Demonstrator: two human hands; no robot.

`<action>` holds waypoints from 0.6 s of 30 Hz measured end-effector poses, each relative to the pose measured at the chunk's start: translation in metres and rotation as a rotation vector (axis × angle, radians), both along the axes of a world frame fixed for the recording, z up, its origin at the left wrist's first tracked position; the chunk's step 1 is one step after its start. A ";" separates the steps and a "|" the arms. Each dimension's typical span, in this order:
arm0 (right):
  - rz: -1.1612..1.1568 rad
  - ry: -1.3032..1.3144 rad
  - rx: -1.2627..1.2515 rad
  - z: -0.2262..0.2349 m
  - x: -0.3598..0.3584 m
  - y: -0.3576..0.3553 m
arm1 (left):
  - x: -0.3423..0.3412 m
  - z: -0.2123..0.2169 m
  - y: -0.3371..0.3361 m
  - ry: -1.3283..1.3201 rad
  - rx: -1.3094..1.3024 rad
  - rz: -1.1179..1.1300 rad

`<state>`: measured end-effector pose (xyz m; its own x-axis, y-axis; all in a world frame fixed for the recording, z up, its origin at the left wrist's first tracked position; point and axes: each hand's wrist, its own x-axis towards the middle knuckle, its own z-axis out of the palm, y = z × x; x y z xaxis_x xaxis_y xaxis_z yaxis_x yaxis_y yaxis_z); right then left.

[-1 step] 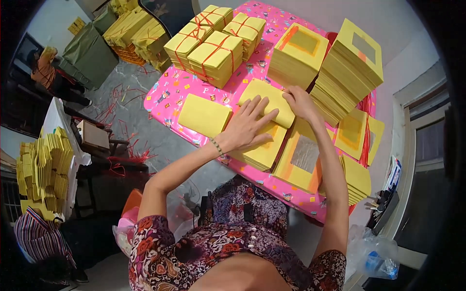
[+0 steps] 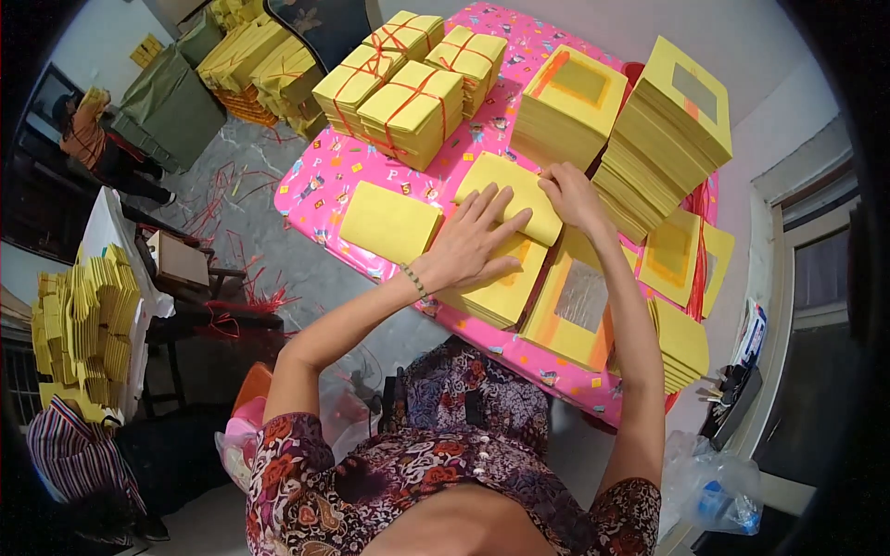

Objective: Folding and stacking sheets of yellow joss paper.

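My left hand lies flat with spread fingers across a curved yellow paper sheet and the stack of yellow paper under it. At the sheet's right edge, my right hand has its fingers curled and pinched on the paper. To the left of my left hand lies a flat pile of folded yellow paper. A stack with a silvery square on top and orange bands sits below my right forearm.
Bundles tied with red string stand at the far left of the pink patterned table. Tall yellow stacks rise at the back right, one leaning. A side table holds more yellow paper. Another person stands far left.
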<state>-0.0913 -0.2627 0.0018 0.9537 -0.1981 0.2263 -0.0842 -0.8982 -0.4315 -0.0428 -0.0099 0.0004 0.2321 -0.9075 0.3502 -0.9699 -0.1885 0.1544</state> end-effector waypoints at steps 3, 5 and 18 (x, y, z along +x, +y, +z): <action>-0.037 0.047 -0.100 0.006 0.007 0.013 | 0.001 -0.003 -0.001 0.017 -0.008 0.014; -0.021 0.025 -0.043 0.002 0.014 0.016 | 0.000 -0.003 -0.003 0.027 0.006 0.021; 0.018 0.114 0.154 0.001 0.034 0.029 | 0.001 -0.003 -0.006 0.042 0.035 0.017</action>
<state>-0.0576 -0.2337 0.0027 0.9751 -0.2048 0.0848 -0.1249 -0.8240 -0.5527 -0.0414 -0.0157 -0.0025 0.2613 -0.9148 0.3079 -0.9593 -0.2109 0.1876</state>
